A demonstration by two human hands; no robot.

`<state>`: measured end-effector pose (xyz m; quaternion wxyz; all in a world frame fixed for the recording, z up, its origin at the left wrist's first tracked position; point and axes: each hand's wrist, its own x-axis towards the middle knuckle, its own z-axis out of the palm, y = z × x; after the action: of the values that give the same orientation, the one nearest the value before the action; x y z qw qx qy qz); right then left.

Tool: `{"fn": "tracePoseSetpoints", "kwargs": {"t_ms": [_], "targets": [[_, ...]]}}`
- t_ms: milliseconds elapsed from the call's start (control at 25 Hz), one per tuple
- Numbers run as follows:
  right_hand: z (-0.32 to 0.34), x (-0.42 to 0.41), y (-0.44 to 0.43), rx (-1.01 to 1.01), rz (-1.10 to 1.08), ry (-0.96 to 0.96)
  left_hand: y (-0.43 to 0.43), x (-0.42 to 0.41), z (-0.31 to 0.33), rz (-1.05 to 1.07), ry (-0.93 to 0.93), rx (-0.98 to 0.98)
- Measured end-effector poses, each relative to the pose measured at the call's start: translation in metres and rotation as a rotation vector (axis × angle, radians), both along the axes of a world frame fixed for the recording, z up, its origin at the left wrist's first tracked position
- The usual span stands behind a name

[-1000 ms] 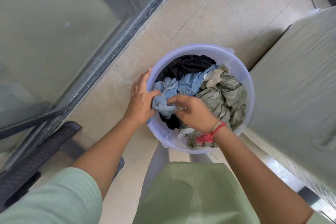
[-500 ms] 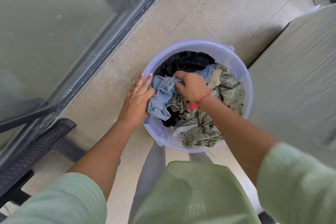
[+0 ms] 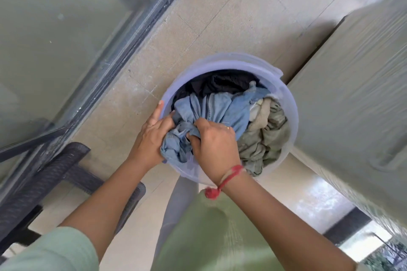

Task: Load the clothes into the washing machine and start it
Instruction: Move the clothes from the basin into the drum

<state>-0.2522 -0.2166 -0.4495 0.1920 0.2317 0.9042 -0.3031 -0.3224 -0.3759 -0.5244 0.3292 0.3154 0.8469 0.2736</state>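
Both hands [image 3: 152, 138] [image 3: 214, 141] grip one blue garment [image 3: 211, 110], one tub [image 3: 288, 103].

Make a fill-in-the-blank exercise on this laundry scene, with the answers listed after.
1. The bunched cloth garment that the left hand and the right hand both grip is light ____.
2. The round translucent pale-purple plastic tub of clothes stands on the ____.
3. The red thread is tied round the ____ wrist.
4. The crumpled garment at the tub's far side is ____.
Missing words: blue; floor; right; black.
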Motion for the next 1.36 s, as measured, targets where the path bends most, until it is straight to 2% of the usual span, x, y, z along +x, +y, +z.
{"fn": "tracePoseSetpoints", "kwargs": {"t_ms": [120, 240, 320, 480, 560, 640, 680, 800, 840, 920, 1040, 1200, 1280, 1360], "targets": [[-0.013, -0.033, 0.013, -0.018, -0.059, 0.01, 0.014, -0.025, -0.001, -0.024, 0.053, 0.024], [-0.013, -0.038, 0.021, 0.034, 0.022, 0.012, 0.025, -0.033, 0.002, -0.07, 0.126, -0.053], [-0.01, -0.026, 0.018, -0.007, 0.064, 0.008, 0.022, -0.03, 0.004, -0.109, 0.138, -0.077], [-0.003, -0.009, 0.032, -0.35, 0.072, -0.131, 0.019, -0.027, -0.008, -0.193, 0.234, -0.102], [0.003, -0.018, 0.058, -0.429, -0.064, -0.147, 0.024, -0.025, -0.015, -0.191, 0.219, -0.123], [-0.008, -0.049, 0.081, -0.125, -0.253, -0.035, 0.025, -0.021, -0.019, -0.18, 0.202, -0.14], [-0.019, -0.069, 0.089, 0.026, -0.24, -0.076, 0.024, -0.02, -0.02, -0.179, 0.193, -0.129], [-0.071, -0.118, 0.072, 0.215, 0.096, -0.58, 0.023, -0.021, -0.02, -0.188, 0.201, -0.125], [-0.089, -0.121, 0.059, 0.262, 0.204, -0.646, 0.024, -0.021, -0.02, -0.173, 0.213, -0.136], [-0.11, -0.114, 0.042, 0.3, 0.304, -0.604, 0.029, -0.019, -0.016, -0.117, 0.218, -0.177], [-0.097, -0.107, 0.054, 0.205, 0.238, -0.514, 0.034, -0.017, -0.016, -0.082, 0.213, -0.202], [-0.022, -0.075, 0.079, -0.063, -0.174, -0.309, 0.032, -0.024, -0.02, -0.094, 0.132, -0.099], [0.005, -0.047, 0.06, -0.131, -0.252, -0.18, 0.029, -0.019, -0.019, -0.112, 0.124, 0.007], [0.001, -0.036, 0.042, -0.241, -0.315, -0.155, 0.018, -0.014, -0.026, -0.123, 0.146, 0.005]]}}
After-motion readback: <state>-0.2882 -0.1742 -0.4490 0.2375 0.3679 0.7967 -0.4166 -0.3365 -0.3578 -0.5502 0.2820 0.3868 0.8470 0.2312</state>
